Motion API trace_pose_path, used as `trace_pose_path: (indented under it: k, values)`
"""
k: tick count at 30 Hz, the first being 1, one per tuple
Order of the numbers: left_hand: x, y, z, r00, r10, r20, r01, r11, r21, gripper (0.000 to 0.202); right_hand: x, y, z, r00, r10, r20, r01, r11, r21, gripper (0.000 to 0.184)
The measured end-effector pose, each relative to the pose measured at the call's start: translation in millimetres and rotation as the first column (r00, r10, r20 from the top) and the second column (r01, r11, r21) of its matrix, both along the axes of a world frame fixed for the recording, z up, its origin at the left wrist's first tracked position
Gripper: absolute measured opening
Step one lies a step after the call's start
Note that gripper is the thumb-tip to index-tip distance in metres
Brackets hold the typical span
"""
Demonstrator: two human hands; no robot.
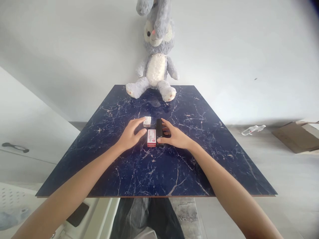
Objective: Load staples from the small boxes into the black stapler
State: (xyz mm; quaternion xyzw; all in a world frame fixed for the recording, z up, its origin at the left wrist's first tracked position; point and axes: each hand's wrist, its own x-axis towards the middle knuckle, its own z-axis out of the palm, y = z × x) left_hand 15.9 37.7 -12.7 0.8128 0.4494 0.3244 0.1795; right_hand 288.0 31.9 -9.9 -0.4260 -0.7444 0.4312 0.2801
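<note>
From left, your left hand (129,134) arches open, gripping nothing, a fingertip at the small white box (147,122) just to its right; contact is unclear. Nearer you sits the red-and-white box (151,136), beside that thumb. Next comes the black case (159,125), its long axis running away from you; your right hand (176,136), the nearer one, closes around it from the right, thumb toward the near end, fingers toward the far, pressure impossible to tell. All rest on a blue marbled table (149,179). A drawer handle (15,147) shows at left, a plush rabbit (156,71) sits at the table's far edge, and a cardboard box (294,136) lies at right.
</note>
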Motion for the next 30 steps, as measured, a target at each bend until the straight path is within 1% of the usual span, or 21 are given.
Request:
trace_pose_path:
  k: [2, 3, 5, 7, 10, 14, 16, 19, 23, 25, 26, 28, 30]
  values:
    - [-2.6, 12.3, -6.7, 0.996, 0.090, -0.020, -0.091, 0.996, -0.022, 0.053, 0.0, 0.8, -1.4, 1.000, -0.008, -0.003, 0.008, 1.000, 0.005, 0.109]
    - [-3.1, 18.6, -9.8, 0.993, 0.104, -0.053, -0.107, 0.993, -0.051, 0.054, 0.0, 1.2, -2.4, 1.000, -0.009, -0.005, 0.009, 1.000, 0.007, 0.109]
    - [-2.1, 30.1, -14.0, 0.989, 0.104, -0.109, -0.114, 0.989, -0.092, 0.055, 0.0, 2.0, -4.0, 1.000, -0.010, -0.011, 0.010, 1.000, 0.010, 0.109]
    - [1.6, 39.3, -14.9, 0.987, 0.091, -0.133, -0.105, 0.989, -0.103, 0.055, -0.1, 1.9, -4.4, 1.000, -0.007, -0.018, 0.008, 1.000, 0.007, 0.108]
    - [9.7, 45.8, -12.9, 0.988, 0.035, -0.148, -0.052, 0.992, -0.111, 0.054, -0.5, 0.5, -2.1, 1.000, -0.010, -0.017, 0.011, 1.000, 0.004, 0.108]
    - [18.4, 37.5, -12.5, 0.986, -0.089, -0.142, 0.077, 0.993, -0.087, 0.053, -0.8, -1.2, 2.0, 1.000, -0.010, -0.011, 0.010, 1.000, 0.003, 0.107]
    - [20.5, 29.1, -12.1, 0.984, -0.133, -0.118, 0.119, 0.986, -0.119, 0.053, -0.4, -1.0, 2.5, 1.000, -0.003, -0.006, 0.003, 1.000, 0.000, 0.106]
    - [20.1, 19.4, -7.4, 0.983, -0.160, -0.091, 0.138, 0.969, -0.207, 0.056, 0.5, -0.2, 0.8, 1.000, 0.000, 0.008, 0.000, 1.000, -0.007, 0.107]
    - [10.8, 15.9, 4.1, 0.980, -0.182, -0.084, 0.152, 0.948, -0.280, 0.062, 0.8, 0.5, -1.3, 1.000, 0.001, -0.006, -0.001, 1.000, -0.004, 0.107]
    - [2.8, 15.8, 9.2, 0.970, -0.223, -0.099, 0.184, 0.934, -0.306, 0.071, 0.8, 0.5, -1.3, 1.000, -0.003, -0.011, 0.003, 1.000, -0.002, 0.107]
    - [-1.2, 15.6, 10.8, 0.960, -0.256, -0.112, 0.209, 0.923, -0.322, 0.081, 0.7, 0.4, -1.2, 1.000, -0.004, -0.011, 0.004, 1.000, -0.003, 0.107]
    - [-7.4, 14.5, 11.5, 0.934, -0.327, -0.141, 0.260, 0.896, -0.359, 0.108, 0.1, -0.5, -1.4, 1.000, -0.005, -0.016, 0.005, 1.000, -0.007, 0.108]
    - [-9.5, 12.4, 9.5, 0.920, -0.353, -0.169, 0.272, 0.888, -0.371, 0.129, -1.4, -1.9, -2.2, 0.999, -0.002, -0.035, 0.002, 1.000, -0.019, 0.108]
